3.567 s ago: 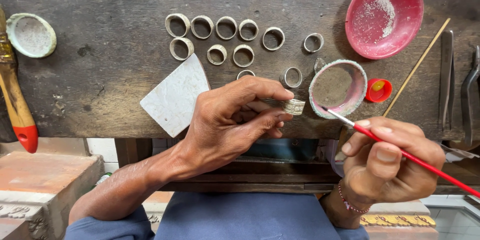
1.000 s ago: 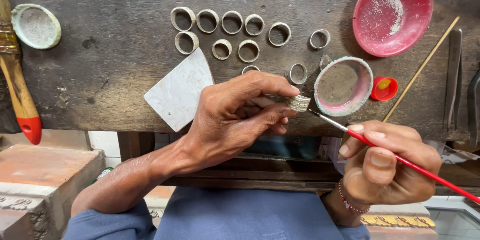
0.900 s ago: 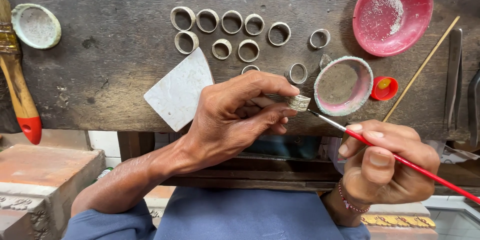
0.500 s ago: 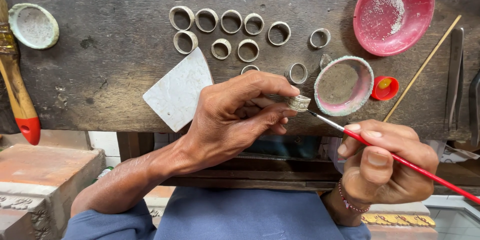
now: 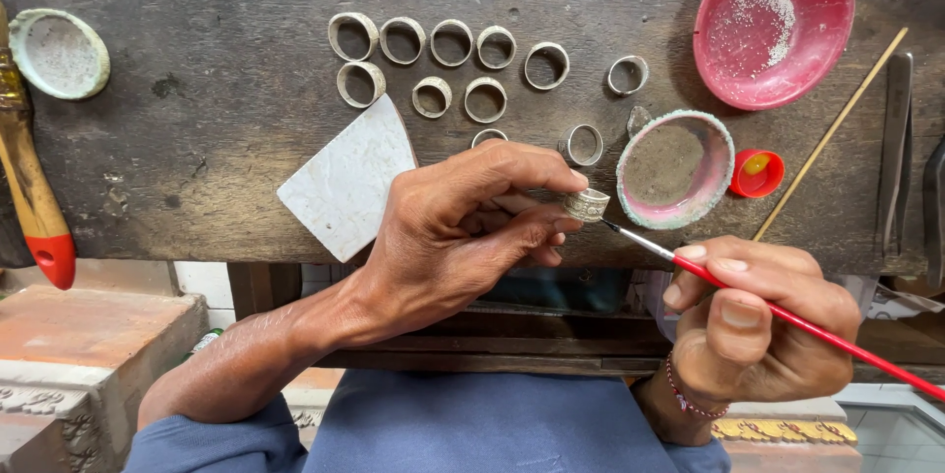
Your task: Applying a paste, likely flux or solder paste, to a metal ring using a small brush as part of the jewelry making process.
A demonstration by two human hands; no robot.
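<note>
Pinching a silver ring (image 5: pixel 587 204) in my left hand (image 5: pixel 455 234); right hand (image 5: pixel 758 320) grips red brush (image 5: pixel 787 315), long axis slanting up-left, tip at ring.

Left hand (image 5: pixel 448 232) fingers cover half of ring (image 5: pixel 489 137) near bench front edge. Red brush (image 5: pixel 778 311) handle end cut off by right edge. Wooden-handled brush (image 5: pixel 30 188) top cut off at left edge. Metal tools (image 5: pixel 911 158) at bench right edge cropped; kind unclear. Red dish (image 5: pixel 773 20) rim clipped at top.
</note>
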